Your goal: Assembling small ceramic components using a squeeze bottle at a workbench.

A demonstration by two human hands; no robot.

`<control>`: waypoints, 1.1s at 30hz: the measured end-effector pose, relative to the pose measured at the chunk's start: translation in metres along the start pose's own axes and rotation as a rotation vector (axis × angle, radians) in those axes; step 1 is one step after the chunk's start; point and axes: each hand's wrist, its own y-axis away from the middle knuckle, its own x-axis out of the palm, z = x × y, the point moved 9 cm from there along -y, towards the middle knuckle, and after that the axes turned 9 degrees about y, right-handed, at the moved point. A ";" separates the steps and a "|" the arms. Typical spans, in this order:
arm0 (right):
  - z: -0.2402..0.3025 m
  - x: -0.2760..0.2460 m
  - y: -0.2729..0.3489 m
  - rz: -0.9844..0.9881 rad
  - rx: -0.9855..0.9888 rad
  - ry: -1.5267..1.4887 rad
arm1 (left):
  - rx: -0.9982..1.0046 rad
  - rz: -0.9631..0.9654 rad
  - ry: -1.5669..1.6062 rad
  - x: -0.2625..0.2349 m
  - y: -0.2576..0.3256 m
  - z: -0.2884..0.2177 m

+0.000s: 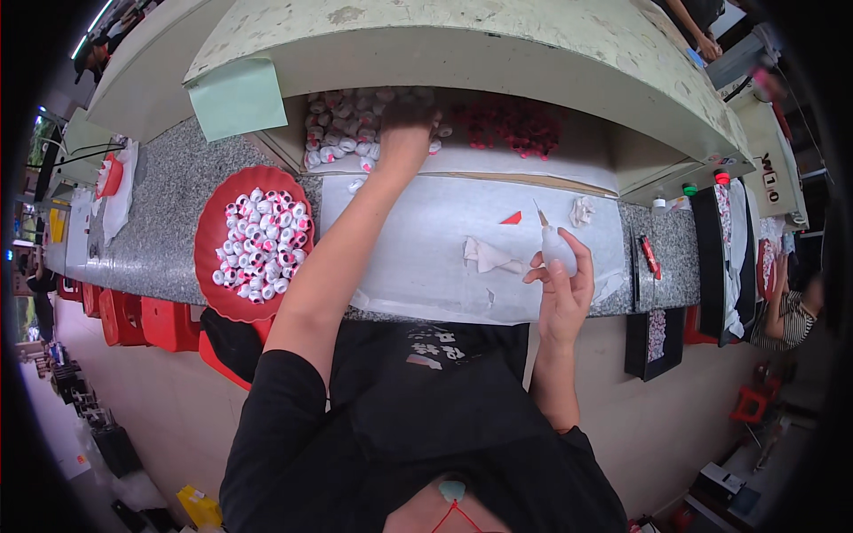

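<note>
Smooth plastic squeeze bottle (pixel 558 251), glossy stone-look counter (pixel 160 222)

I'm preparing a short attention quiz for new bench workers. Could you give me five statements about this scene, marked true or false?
1. The right grip holds a white squeeze bottle. True.
2. The red bowl stands left of the white sheet. True.
3. The red bowl is empty. False: it holds white-and-pink pieces.
4. The left grip reaches under the overhead shelf. True.
5. The red scrap lies in the red bowl. False: the red scrap lies on the white sheet.
</note>
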 end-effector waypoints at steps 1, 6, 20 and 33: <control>0.003 -0.002 0.000 -0.008 -0.004 0.003 | 0.006 -0.001 0.007 -0.010 -0.002 -0.014; 0.035 -0.004 0.003 -0.037 -0.189 -0.220 | -0.483 -0.116 1.219 -0.060 0.043 -0.051; 0.102 0.059 0.049 0.164 -0.754 0.314 | -0.743 -0.104 1.825 -0.090 0.108 -0.107; 0.105 0.064 0.056 0.113 -0.786 0.361 | -0.710 -0.077 1.847 -0.093 0.105 -0.115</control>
